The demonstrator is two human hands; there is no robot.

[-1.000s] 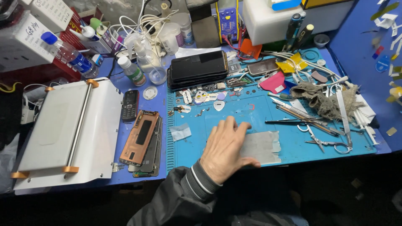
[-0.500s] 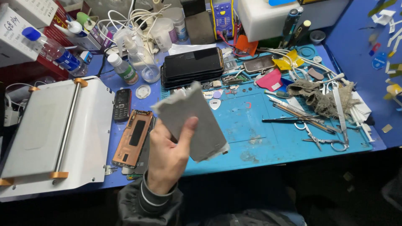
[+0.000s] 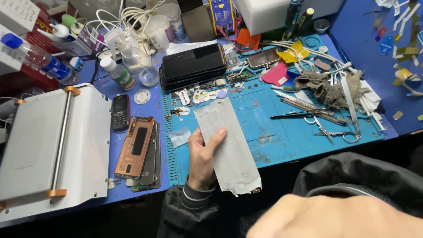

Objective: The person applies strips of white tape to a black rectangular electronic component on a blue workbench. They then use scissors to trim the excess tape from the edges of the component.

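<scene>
My left hand holds a long grey flat sheet above the near edge of the blue work mat. The thumb lies on top of the sheet and the fingers are under it. The sheet is tilted, with a small brown corner showing at its lower end. My right hand is a blurred shape at the bottom right, close to the camera and apart from the sheet. I cannot make out its fingers.
On the blue table are a white machine with a roller bar, a copper-coloured phone frame on other panels, a small black keypad phone, stacked black phones, scissors, tweezers, a grey rag and bottles.
One second ago my left hand lay flat on the grey sheet on the mat. It has lifted the sheet and turned it lengthwise. My right hand has entered at the bottom right.
</scene>
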